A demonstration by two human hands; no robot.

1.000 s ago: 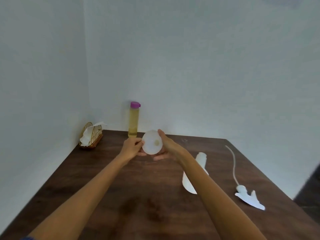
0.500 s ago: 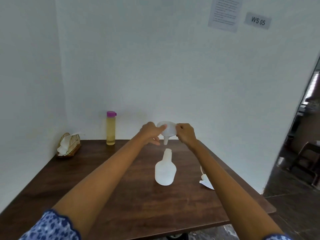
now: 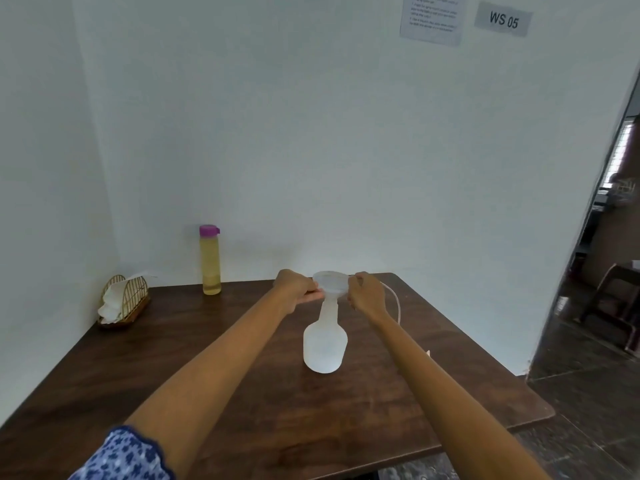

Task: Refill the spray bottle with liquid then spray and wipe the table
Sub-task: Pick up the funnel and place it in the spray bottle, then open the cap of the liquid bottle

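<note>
Translucent white plastic funnel (image 3: 330, 284) now seated in neck of empty white plastic spray bottle (image 3: 325, 344), lowered since half-second ago; left hand (image 3: 294, 292) and right hand (image 3: 367, 294) pinching rim; pouring next.

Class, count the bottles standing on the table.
2: the purple-capped bottle of yellow liquid near the back wall, and the white spray bottle mid-table under the funnel.

Numbered workstation booth: wall label "WS 05" (image 3: 503, 19), instruction sheet (image 3: 431, 17).
</note>
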